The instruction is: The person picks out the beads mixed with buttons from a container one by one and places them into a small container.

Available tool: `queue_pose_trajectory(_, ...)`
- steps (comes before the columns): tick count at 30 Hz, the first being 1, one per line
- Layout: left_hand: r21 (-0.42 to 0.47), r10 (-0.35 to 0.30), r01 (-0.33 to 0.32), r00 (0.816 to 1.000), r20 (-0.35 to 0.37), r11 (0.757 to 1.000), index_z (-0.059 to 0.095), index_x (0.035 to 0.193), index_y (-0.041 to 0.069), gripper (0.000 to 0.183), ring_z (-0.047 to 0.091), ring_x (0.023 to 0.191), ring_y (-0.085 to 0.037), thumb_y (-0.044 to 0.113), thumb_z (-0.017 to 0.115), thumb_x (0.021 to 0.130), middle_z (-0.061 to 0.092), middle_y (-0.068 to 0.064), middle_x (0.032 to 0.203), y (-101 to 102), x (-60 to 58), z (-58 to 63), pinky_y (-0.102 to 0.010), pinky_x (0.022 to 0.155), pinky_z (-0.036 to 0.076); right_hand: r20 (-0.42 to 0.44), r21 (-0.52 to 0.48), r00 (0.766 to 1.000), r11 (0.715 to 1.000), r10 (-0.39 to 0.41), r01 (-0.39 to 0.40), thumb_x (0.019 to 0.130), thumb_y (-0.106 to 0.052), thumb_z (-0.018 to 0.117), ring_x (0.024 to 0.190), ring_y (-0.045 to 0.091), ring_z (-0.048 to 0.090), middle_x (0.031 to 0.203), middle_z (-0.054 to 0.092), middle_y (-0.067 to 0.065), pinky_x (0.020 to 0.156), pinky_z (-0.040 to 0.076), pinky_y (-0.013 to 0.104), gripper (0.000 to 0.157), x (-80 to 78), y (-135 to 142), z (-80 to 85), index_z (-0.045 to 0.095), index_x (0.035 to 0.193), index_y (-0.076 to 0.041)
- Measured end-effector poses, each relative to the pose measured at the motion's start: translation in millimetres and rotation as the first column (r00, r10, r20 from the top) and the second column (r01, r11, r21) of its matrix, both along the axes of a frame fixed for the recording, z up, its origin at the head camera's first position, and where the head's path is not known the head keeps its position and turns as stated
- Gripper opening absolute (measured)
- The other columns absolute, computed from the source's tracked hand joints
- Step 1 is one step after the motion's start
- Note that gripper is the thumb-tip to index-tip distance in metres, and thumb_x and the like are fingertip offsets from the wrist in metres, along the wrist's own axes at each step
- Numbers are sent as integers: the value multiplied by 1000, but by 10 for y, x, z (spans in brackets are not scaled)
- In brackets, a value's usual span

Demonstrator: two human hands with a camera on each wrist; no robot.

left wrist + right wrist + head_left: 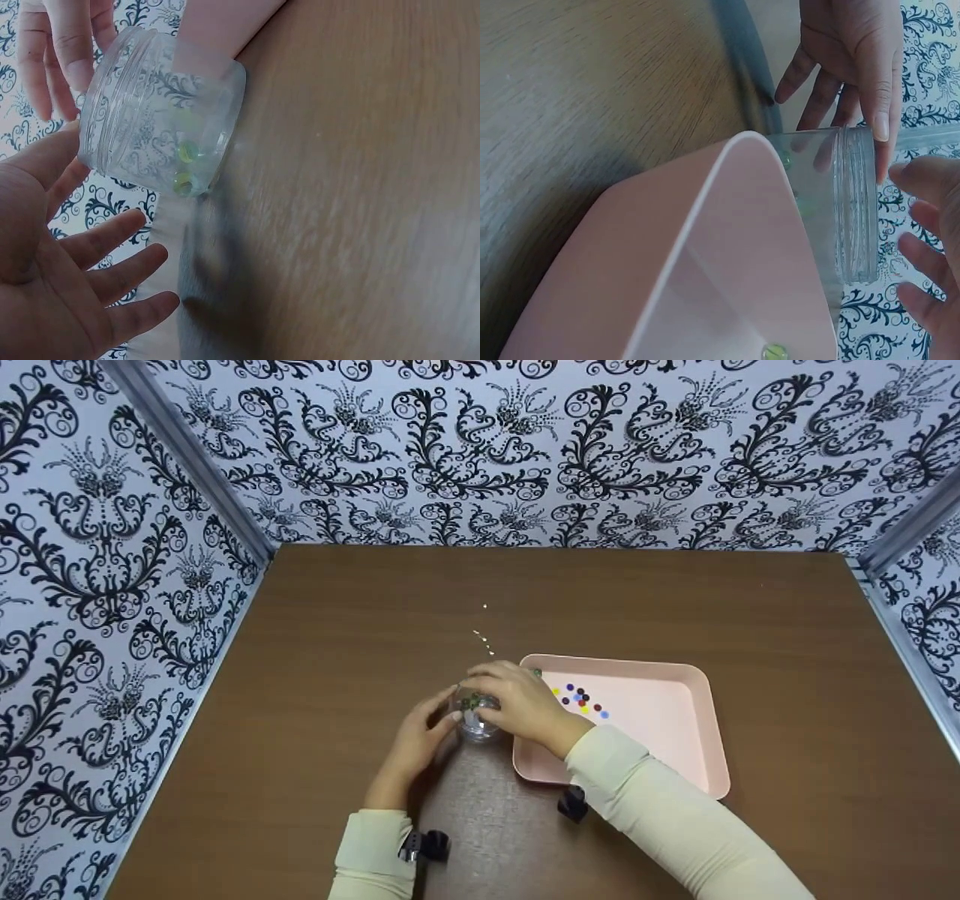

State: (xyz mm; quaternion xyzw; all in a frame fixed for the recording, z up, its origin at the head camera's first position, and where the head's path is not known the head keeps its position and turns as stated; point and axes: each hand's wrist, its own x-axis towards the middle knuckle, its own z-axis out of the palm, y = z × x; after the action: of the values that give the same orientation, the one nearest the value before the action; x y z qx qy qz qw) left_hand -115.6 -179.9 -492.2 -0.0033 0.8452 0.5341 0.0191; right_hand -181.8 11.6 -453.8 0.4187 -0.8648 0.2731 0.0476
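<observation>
A clear jar without a lid stands on the table, with several green marbles at its bottom. My left hand is at the jar's left side; its thumb and index finger are by the threaded rim and the other fingers spread straight. Over the jar's mouth hovers my right hand, fingers loosely bent, with nothing visible in them. A pink tray sits right of the jar. In the right wrist view, one green marble lies in this tray.
Several small coloured discs lie in the tray's left part. Behind the jar, a line of tiny pale pieces lies on the brown table. Patterned walls bound the table at the back and sides.
</observation>
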Motion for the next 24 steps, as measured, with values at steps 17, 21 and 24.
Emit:
queue_pose_trajectory(17, -2, 2, -2, 1000, -23, 1000, 54, 137, 5, 44, 41, 133, -40, 20, 60, 95, 49, -22, 140, 11, -14, -1, -56, 112, 28, 91, 7, 996, 1000, -10, 10, 75, -31, 82, 138, 28, 36, 149, 41, 5, 106, 36, 56, 76, -26, 57, 9, 49, 142, -17)
queue_pose_trajectory(21, -3, -2, 1, 999, -33, 1000, 54, 137, 5, 44, 41, 133, -39, 19, 60, 95, 49, -22, 140, 9, -16, -7, -55, 112, 28, 104, 22, 994, 1000, -16, 13, 75, -34, 81, 139, 28, 35, 151, 40, 6, 106, 35, 58, 79, -33, 87, 14, 47, 144, -18)
queue_pose_trajectory(24, -10, 3, -3, 999, -33, 1000, 54, 137, 5, 44, 41, 133, -39, 19, 61, 95, 49, -21, 140, 8, -14, -11, -55, 112, 28, 108, 38, 994, 999, -22, 18, 75, -36, 81, 139, 28, 34, 152, 39, 6, 107, 34, 59, 80, -38, 109, 21, 45, 145, -19)
